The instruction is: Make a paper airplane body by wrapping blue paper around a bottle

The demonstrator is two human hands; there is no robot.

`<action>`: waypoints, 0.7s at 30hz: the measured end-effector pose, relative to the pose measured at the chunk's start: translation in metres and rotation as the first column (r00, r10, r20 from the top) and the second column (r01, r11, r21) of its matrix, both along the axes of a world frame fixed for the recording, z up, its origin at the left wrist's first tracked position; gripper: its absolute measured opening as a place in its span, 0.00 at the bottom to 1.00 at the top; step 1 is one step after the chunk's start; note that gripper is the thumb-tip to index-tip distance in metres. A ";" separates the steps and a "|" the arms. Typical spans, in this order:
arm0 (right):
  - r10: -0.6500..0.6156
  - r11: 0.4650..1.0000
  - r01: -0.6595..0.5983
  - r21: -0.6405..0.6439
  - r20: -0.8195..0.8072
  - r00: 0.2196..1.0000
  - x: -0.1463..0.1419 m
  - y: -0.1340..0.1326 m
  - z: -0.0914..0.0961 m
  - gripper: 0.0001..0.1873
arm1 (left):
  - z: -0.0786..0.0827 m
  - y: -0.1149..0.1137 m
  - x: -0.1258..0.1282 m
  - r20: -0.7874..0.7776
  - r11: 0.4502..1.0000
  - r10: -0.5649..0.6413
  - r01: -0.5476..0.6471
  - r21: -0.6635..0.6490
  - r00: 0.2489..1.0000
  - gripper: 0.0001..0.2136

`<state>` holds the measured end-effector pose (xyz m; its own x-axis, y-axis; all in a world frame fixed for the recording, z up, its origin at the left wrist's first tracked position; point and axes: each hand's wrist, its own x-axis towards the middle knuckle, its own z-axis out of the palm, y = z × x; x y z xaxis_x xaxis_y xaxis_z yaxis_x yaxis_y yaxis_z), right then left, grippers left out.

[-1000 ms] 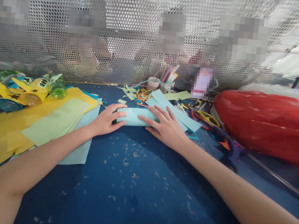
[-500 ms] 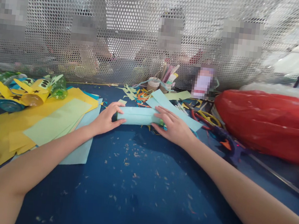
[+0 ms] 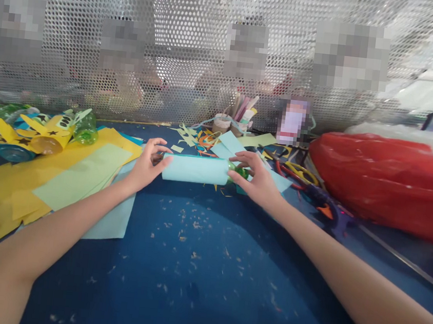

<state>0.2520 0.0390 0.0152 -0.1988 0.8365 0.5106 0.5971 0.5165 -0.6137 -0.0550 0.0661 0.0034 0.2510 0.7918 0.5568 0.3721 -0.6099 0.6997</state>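
Observation:
A green plastic bottle [image 3: 241,172] wrapped in light blue paper [image 3: 195,169] lies sideways in front of me, its green end sticking out on the right. My left hand [image 3: 149,166] is closed around the left end, thumb on the front of the paper and fingers behind. Around the right end, my right hand [image 3: 255,179] holds the bottle with the thumb at the paper's edge and the fingers over the top. Behind the roll, a cut light blue sheet [image 3: 230,142] lies among paper scraps [image 3: 205,139].
Yellow sheets [image 3: 2,196] and a pale green sheet [image 3: 83,174] lie left, near more green bottles [image 3: 86,130]. At right are yellow-handled scissors [image 3: 302,173], a purple glue gun [image 3: 336,216] and a red plastic bag [image 3: 384,185]. A perforated metal panel [image 3: 190,40] stands behind.
The wrapped bottle has turned about its length, so the paper seam no longer shows in front. My hands have shifted slightly outward, and more of the green end shows.

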 end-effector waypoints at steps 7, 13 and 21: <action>0.060 0.986 -0.097 -0.138 -0.253 0.966 -0.005 0.005 -0.005 0.21 | -0.003 0.013 -0.007 0.073 0.988 0.111 -0.103 -0.113 0.991 0.15; -0.091 0.989 0.062 -0.133 -0.226 0.970 -0.008 0.008 -0.014 0.21 | -0.005 0.012 -0.007 -0.054 0.998 -0.067 0.067 -0.003 0.996 0.25; -0.124 0.981 0.085 -0.172 -0.230 0.965 -0.010 0.006 -0.016 0.20 | -0.004 0.005 -0.001 -0.179 1.000 0.019 -0.019 0.001 0.984 0.31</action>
<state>0.2425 0.0454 -0.0004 0.0053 0.9203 0.3912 0.4686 0.3433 -0.8140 -0.0564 0.0716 -0.0008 0.3318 0.7977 0.5036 0.5027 -0.6013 0.6211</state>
